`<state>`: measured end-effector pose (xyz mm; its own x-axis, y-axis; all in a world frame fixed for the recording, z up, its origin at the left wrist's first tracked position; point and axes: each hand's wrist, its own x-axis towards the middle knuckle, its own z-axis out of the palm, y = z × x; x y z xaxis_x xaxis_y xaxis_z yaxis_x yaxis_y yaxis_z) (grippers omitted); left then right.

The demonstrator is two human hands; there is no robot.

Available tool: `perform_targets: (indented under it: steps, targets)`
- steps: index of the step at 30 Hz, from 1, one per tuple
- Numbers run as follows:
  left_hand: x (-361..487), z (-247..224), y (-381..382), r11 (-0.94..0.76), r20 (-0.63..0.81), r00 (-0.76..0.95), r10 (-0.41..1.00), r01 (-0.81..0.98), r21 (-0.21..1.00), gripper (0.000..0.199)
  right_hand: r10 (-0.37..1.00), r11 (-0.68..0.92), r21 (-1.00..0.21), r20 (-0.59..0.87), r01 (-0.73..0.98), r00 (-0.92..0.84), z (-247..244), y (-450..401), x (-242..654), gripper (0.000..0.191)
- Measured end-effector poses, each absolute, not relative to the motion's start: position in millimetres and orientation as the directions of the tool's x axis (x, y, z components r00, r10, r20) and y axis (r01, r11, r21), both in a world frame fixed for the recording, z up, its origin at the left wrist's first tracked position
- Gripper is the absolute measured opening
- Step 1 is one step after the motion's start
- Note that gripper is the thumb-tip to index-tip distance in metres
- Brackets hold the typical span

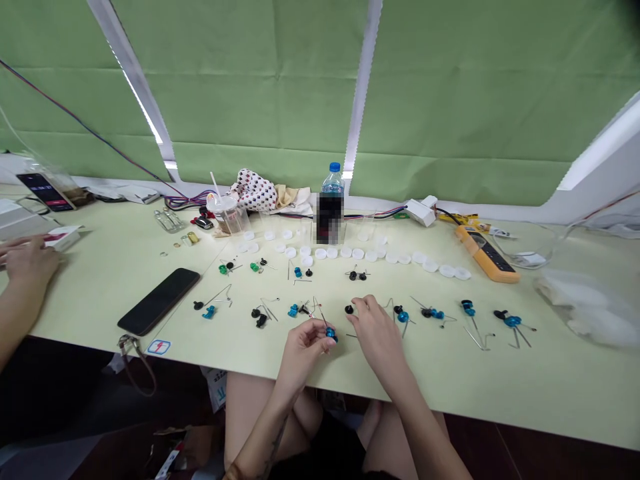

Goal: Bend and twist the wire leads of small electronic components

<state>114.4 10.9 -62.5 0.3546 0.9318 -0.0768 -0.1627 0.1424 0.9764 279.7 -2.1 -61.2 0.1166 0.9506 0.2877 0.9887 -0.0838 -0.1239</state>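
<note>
My left hand (306, 347) is closed on a small blue part (331, 334) with a thin metal rod rising from it, close to the table's front edge. The fingertips of my right hand (373, 327) pinch a small black knob (349, 309) just above or on the tabletop; the contact is too small to tell. Left of it lie another blue part (293, 310) and bent metal rods. Beyond my right hand are a blue part (403, 317) with a black piece, and further blue and black parts with rods (513, 321).
White round caps (358, 254) lie in rows behind the parts. Farther back stand a bottle (334, 180) and a cup (225, 212). An orange multimeter (487, 257) lies right, a phone (159, 301) left. Another person's hand (31, 263) rests at the far left. A strap hangs over the front edge.
</note>
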Motion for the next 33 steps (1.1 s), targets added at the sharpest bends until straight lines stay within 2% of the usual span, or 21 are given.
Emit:
perform_targets:
  steps: [5, 9, 11, 14, 16, 18, 21, 26, 28, 31, 33]
  targets:
    - [113.8, -64.8, 11.0, 0.131, -0.053, 0.354, 0.934, -0.201, 0.971, 0.017, 0.965, -0.099, -0.083, 0.235, 0.992, 0.117, -65.4, 9.4, 279.1, 0.003]
    - [113.5, -62.5, 10.5, 0.105, -0.044, 0.357, 0.933, -0.155, 0.982, 0.025, 0.96, -0.089, -0.133, 0.252, 0.987, 0.121, -65.4, 10.2, 279.7, 0.008]
    - [113.6, -60.6, 9.9, 0.099, -0.044, 0.354, 0.934, -0.14, 0.985, 0.028, 0.949, -0.076, -0.207, 0.286, 0.975, 0.135, -62.8, 8.2, 279.4, 0.011]
    - [114.0, -58.9, 9.1, 0.101, -0.049, 0.354, 0.934, -0.13, 0.986, 0.029, 0.932, -0.029, -0.416, 0.316, 0.909, 0.175, -57.1, 4.0, 278.2, 0.009]
    - [114.3, -59.4, 8.9, 0.1, -0.047, 0.356, 0.933, -0.132, 0.986, 0.027, 0.932, 0.0, -0.555, 0.301, 0.832, 0.2, -53.5, 1.5, 277.5, 0.009]
    - [114.7, -60.9, 9.1, 0.095, -0.041, 0.353, 0.935, -0.135, 0.986, 0.024, 0.94, 0.013, -0.627, 0.274, 0.779, 0.205, -51.3, -0.3, 277.2, 0.009]
    - [115.1, -63.2, 9.5, 0.093, -0.037, 0.354, 0.935, -0.143, 0.985, 0.021, 0.942, 0.025, -0.592, 0.284, 0.806, 0.18, -52.3, -0.7, 278.5, 0.011]
    - [115.7, -64.3, 9.4, 0.079, -0.037, 0.339, 0.94, -0.112, 0.991, 0.024, 0.935, 0.027, -0.374, 0.337, 0.927, 0.109, -64.4, 1.7, 282.6, 0.015]
    - [115.5, -64.5, 9.3, 0.053, -0.02, 0.339, 0.941, -0.088, 0.995, 0.026, 0.934, 0.023, -0.323, 0.345, 0.946, 0.095, -68.0, 2.1, 282.6, 0.014]
    - [114.7, -65.3, 9.3, 0.014, 0.01, 0.339, 0.941, -0.067, 0.998, 0.026, 0.912, 0.05, -0.335, 0.399, 0.941, 0.094, -65.6, 1.1, 279.7, 0.014]
    - [114.1, -65.8, 9.4, 0.004, 0.019, 0.345, 0.938, -0.064, 0.998, 0.026, 0.888, 0.11, -0.425, 0.448, 0.899, 0.103, -58.4, -0.6, 276.6, 0.022]
